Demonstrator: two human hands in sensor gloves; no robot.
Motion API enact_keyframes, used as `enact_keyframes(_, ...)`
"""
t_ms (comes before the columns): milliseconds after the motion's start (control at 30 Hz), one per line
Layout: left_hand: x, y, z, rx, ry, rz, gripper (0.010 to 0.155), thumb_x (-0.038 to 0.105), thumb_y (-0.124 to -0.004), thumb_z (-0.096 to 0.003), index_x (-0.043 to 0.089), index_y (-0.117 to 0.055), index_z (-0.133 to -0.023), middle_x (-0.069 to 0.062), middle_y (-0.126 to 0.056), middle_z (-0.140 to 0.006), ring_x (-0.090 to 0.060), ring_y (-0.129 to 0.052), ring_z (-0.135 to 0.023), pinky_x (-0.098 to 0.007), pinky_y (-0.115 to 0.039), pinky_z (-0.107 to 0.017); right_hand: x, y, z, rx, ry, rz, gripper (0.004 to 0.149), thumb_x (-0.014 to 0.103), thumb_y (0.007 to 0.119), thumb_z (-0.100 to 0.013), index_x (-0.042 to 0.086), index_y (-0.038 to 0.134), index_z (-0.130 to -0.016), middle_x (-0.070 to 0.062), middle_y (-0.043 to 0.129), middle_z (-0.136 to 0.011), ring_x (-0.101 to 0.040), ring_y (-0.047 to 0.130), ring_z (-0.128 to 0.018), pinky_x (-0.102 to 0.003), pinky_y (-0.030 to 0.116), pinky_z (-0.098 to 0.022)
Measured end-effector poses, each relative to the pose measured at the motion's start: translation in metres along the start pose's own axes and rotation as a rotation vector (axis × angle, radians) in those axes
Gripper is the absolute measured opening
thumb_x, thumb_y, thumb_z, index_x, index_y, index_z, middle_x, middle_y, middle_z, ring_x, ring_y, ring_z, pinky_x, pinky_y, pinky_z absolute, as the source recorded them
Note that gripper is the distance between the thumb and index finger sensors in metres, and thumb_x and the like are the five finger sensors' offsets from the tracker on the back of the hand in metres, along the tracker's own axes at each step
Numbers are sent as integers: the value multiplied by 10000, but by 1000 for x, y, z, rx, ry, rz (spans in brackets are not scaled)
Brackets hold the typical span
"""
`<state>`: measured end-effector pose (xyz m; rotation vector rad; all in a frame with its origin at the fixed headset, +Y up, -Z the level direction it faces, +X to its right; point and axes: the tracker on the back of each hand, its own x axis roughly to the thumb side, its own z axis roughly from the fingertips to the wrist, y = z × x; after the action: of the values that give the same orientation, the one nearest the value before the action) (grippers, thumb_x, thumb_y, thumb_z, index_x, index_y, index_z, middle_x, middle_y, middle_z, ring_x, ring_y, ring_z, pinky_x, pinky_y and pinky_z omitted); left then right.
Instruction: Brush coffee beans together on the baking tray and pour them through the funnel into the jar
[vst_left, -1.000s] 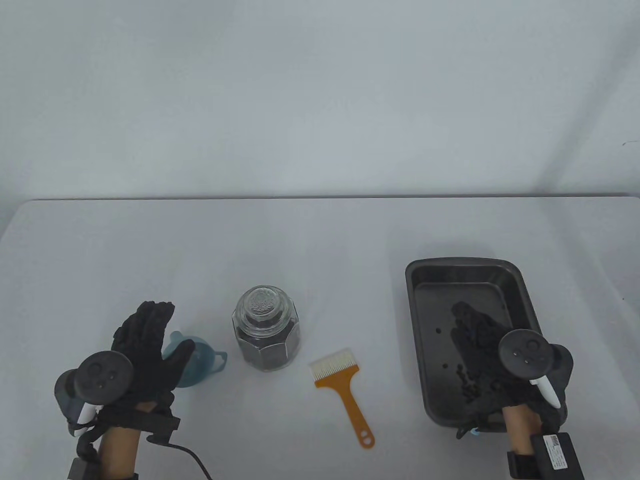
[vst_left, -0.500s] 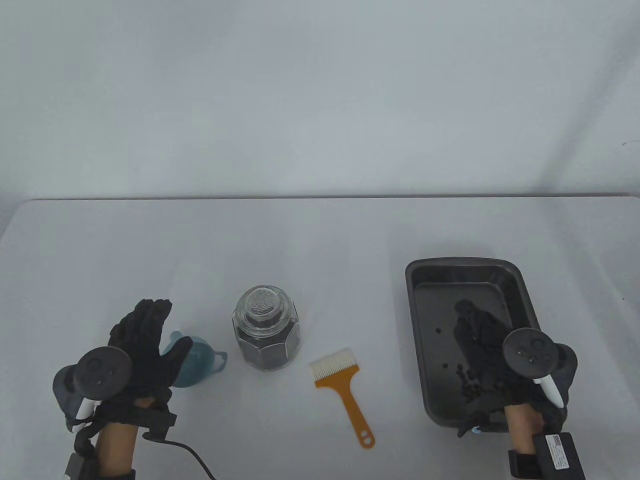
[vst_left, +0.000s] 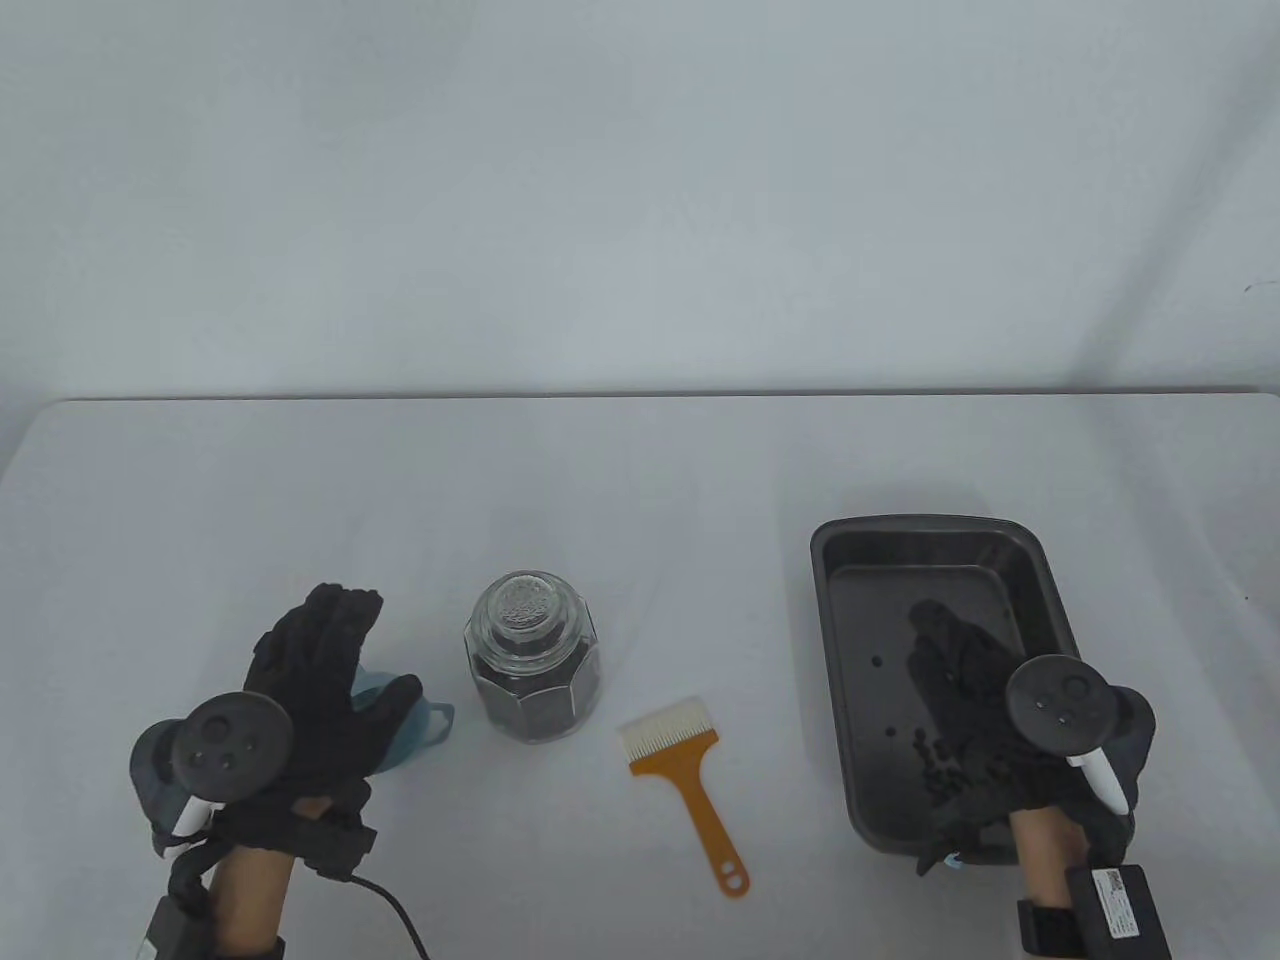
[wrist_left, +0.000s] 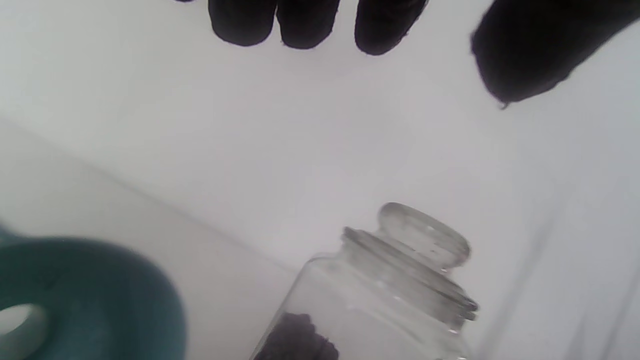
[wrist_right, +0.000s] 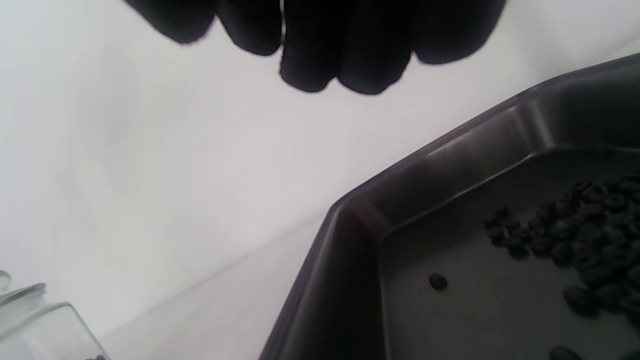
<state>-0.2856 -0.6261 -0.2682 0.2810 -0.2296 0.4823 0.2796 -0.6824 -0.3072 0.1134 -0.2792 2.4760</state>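
A dark baking tray (vst_left: 826, 600) at the right holds coffee beans (vst_left: 935, 765) (wrist_right: 580, 230), mostly under my right hand (vst_left: 960, 680), which hovers over it with fingers straight and empty. A lidded glass jar (vst_left: 532, 660) (wrist_left: 390, 290) with dark beans at its bottom stands left of centre. The teal funnel (vst_left: 425, 725) (wrist_left: 95, 300) lies left of the jar, mostly hidden under my left hand (vst_left: 325, 665), which is spread flat above it and holds nothing. An orange-handled brush (vst_left: 685, 775) with white bristles lies between jar and tray.
The white table (vst_left: 640, 480) reaches a pale wall at the back. A black cable (vst_left: 395, 910) trails from my left wrist along the front edge.
My left hand has moved right and slightly forward over the funnel, covering more of it. The right hand has stayed above the tray.
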Motion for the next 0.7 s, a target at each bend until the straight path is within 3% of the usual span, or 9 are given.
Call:
enact_keyframes(267, 61, -11, -47, -196, -107, -203, 914, 781, -739, -421, 394, -384, -1170, -92, -351, -1256, -483, -444, -1172, -719, -394, -796, 1, 0, 0, 5, -2, 1, 530, 450, 681, -494, 295, 642, -999, -78, 798, -915, -323, 838, -786, -541, 709, -603)
enact_keyframes(400, 75, -29, -66, -300, -105, -259, 922, 793, -730, -415, 399, -377, -1170, -87, -348, -1257, -483, -444, -1171, -720, -392, -796, 1, 1, 0, 9, -5, 2, 530, 450, 681, -494, 294, 642, -999, -77, 798, -915, -323, 838, -786, -543, 708, -603)
enact_keyframes(700, 96, -67, -92, -414, -99, -331, 913, 791, -723, -419, 398, -381, -1169, -88, -362, -1253, -483, -472, -1162, -716, -418, -791, 1, 1, 1, 9, -1, 4, 531, 451, 681, -494, 293, 642, -999, -77, 798, -916, -323, 839, -785, -542, 709, -604)
